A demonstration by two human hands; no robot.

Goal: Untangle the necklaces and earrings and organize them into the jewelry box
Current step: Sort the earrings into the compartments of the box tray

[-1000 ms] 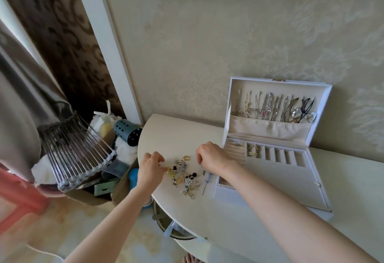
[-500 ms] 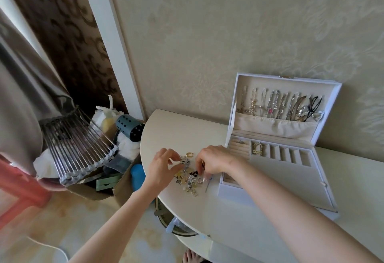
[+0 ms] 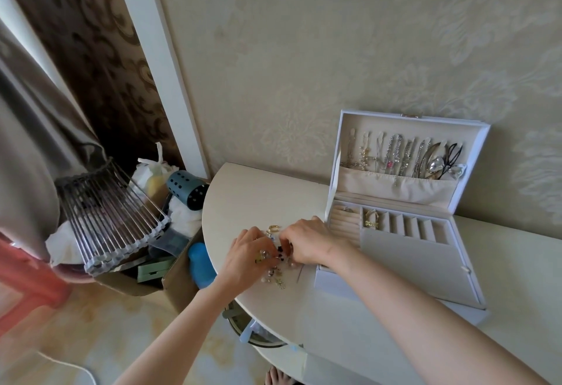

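At the far left a wire rack [image 3: 112, 217] is leaning out of a cardboard box beside the surface [image 3: 258, 196]. The left hand [image 3: 246, 254] is curling its grip over the near-left side of the tangle of jewelry [image 3: 275, 258], fingers closing on small pieces. The tangle is lying near the surface's rounded edge, between both hands and just beside the jewelry box [image 3: 410, 263]. The right hand [image 3: 307, 243] is coming in from the other side, its grip bent down and pinching into the same heap. Which piece each hand is holding is hidden by the fingers.

The pieces are looking light, loose and snag-prone. Thin chains are likely to kink or snap under a hard pull, and beads are likely to slip. I judge a pendant or clasp the safest hold, teasing strands slack rather than tugging.

Further right the box is standing open, with necklaces [image 3: 395, 156] hanging in its lid.
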